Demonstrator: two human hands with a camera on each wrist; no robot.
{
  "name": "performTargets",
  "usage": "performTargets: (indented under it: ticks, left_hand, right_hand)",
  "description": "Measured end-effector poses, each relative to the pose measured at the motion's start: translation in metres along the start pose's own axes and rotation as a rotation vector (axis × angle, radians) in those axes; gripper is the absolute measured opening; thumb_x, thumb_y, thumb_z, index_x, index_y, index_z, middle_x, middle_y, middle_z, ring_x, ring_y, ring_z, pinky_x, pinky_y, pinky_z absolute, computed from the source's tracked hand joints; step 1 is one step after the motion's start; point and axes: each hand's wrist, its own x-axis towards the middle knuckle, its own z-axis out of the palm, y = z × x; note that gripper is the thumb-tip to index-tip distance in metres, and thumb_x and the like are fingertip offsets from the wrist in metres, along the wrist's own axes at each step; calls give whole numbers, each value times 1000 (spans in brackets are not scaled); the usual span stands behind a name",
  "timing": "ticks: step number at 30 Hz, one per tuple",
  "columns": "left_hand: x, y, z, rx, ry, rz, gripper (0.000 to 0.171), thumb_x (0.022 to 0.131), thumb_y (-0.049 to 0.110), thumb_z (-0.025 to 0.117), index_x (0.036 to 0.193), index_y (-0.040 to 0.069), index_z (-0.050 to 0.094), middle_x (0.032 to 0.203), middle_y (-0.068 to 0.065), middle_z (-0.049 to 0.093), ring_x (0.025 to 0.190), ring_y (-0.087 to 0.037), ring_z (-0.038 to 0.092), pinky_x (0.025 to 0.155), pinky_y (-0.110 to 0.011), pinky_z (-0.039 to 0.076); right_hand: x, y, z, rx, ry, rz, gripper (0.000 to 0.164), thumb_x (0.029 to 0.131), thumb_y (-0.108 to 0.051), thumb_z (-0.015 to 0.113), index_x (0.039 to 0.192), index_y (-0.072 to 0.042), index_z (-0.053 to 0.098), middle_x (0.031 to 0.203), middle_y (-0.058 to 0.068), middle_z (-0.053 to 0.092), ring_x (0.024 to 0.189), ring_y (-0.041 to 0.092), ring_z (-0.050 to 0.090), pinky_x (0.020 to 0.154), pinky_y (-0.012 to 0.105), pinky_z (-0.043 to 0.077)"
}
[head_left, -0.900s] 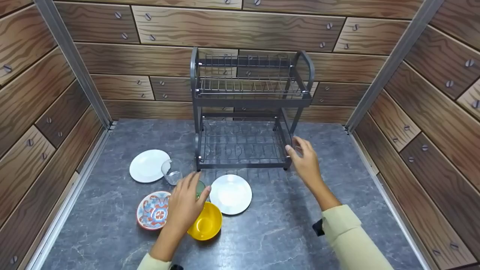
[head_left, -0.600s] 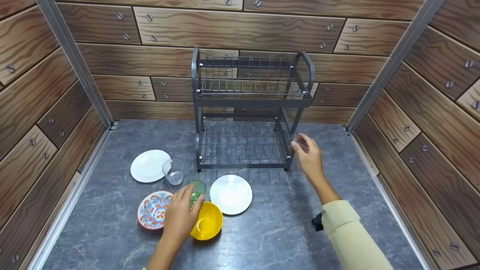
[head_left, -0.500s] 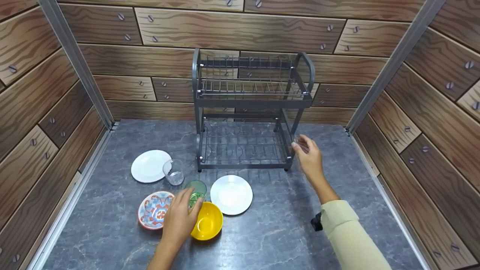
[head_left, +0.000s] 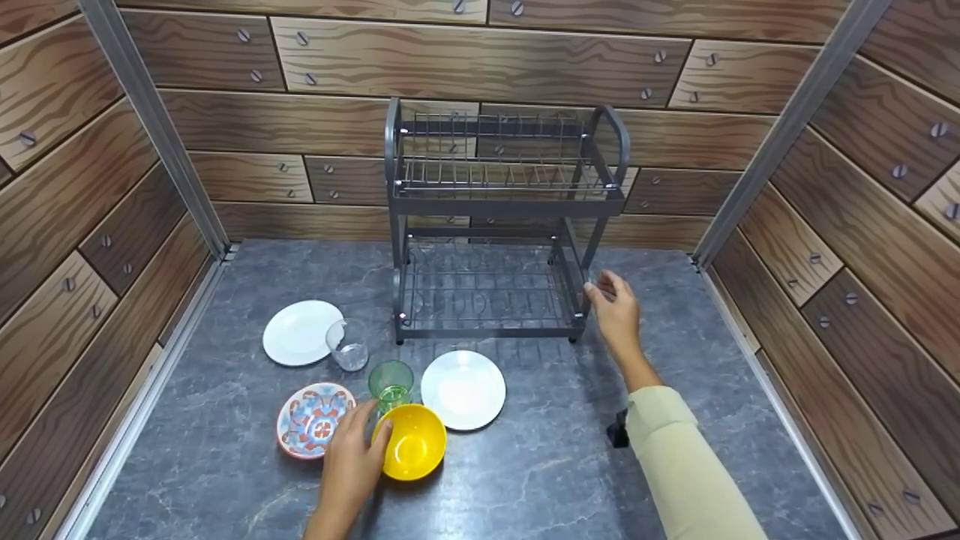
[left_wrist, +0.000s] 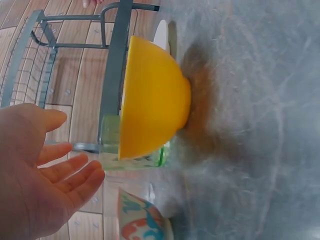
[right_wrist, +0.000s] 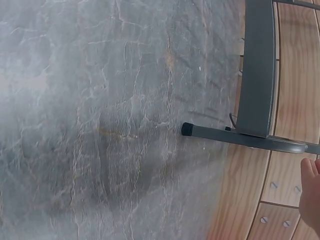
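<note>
the left hand, fingers loosely spread and holding nothing, is just beside the yellow bowl, which stands on the grey surface, nearer its left edge than its right. the right hand is at the right side of the rack; i cannot tell if it grips.

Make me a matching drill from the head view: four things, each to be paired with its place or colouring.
Things
1. Yellow bowl
2. Clear glass
3. Patterned bowl
4. Rack

Places and colouring
A. Nearest the back wall
B. White, with blue and red shapes
C. By the thumb of the left hand
D. At the right edge of the leftmost white plate

Right pairs: 1-C, 2-D, 3-B, 4-A
</note>
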Motion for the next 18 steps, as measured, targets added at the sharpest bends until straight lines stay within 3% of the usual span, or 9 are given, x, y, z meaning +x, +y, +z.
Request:
performTargets:
  ticks: [8,18]
  left_hand:
    - [-11,-9,1,-13,-36,-94,33,91,11,73,122,2,68,116,-16,69,100,-31,66,91,-50,54]
    - [-12,-11,4,-46,-206,-335,35,94,16,69,127,3,66,111,-12,67,92,-22,61,84,-42,53]
  right_hand:
    - [6,7,9,3,24,-1,45,97,-9,66,135,10,55,128,28,59,121,41,60,103,45,50]
    - [5,17,14,-24,30,20,43,100,-11,62,138,8,55,128,27,61,121,38,60,100,46,52]
